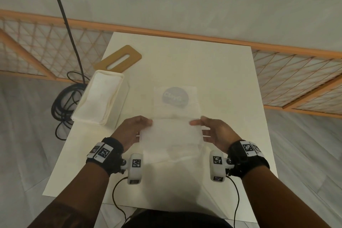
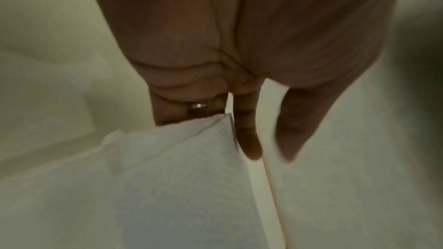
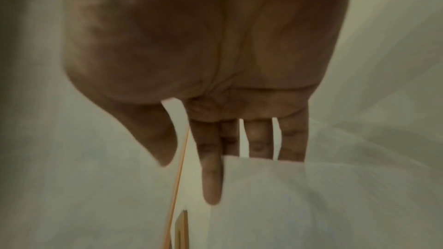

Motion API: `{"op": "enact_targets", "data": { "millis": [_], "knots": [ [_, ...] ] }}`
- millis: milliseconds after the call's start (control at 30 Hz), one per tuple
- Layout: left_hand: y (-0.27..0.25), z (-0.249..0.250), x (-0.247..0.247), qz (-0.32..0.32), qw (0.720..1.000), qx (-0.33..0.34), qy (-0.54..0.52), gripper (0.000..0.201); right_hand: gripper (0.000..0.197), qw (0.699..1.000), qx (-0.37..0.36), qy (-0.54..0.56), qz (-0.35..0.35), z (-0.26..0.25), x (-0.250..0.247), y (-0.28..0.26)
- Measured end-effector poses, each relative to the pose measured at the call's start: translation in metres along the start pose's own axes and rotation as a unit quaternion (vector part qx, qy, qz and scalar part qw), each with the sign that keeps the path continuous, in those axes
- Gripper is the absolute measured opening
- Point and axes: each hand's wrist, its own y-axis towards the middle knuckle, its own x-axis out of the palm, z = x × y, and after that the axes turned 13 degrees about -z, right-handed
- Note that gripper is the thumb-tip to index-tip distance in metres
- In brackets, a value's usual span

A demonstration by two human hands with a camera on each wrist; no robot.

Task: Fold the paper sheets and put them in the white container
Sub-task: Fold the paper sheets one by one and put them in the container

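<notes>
White paper sheet (image 1: pixel 170 135) sits mid-table, both hands on it. Head view: left hand (image 1: pixel 132 130) holds sheet's left edge, right hand (image 1: pixel 215 131) holds right edge, thumbs on top at far corners, far half lifted w/ near part lying on the table (image 1: pixel 212 72). White container (image 1: pixel 100 98) stands to the left, folded sheets already inside; tan slotted lid (image 1: pixel 118 59) lies behind it. Packet w/ round blue logo (image 1: pixel 174 96) just beyond the held sheet. Black cable (image 1: pixel 63 98) coiled on floor, left of table. Left wrist view: fingers (image 2: pixel 248 135) straight, sheet edge (image 2: pixel 179 168) against them, ring (image 2: pixel 197 105) on one; blurry. Right wrist view: fingers (image 3: pixel 212 173) straight behind sheet (image 3: pixel 287 196) edge, thumb apart; grip looks light, not clenched
</notes>
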Motion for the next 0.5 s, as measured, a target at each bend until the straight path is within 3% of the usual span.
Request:
{"op": "enact_targets", "data": {
  "millis": [100, 167, 300, 500],
  "knots": [
    [-0.004, -0.025, -0.001, 0.028, 0.980, -0.001, 0.196, 0.017, 0.014, 0.986, 0.013, -0.152, 0.061, 0.024, 0.002, 0.001],
    [-0.008, -0.040, 0.001, 0.034, 0.966, -0.015, 0.257, 0.020, 0.016, 0.967, 0.030, -0.244, 0.072, 0.042, -0.003, 0.002],
    [-0.019, -0.061, 0.012, 0.074, 0.946, -0.046, 0.311, 0.018, 0.020, 0.934, 0.065, -0.336, 0.105, 0.063, 0.001, 0.005],
    [-0.013, -0.063, 0.008, 0.129, 0.942, -0.032, 0.310, 0.021, 0.018, 0.907, 0.040, -0.393, 0.145, 0.057, 0.012, 0.020]
  ]
}}
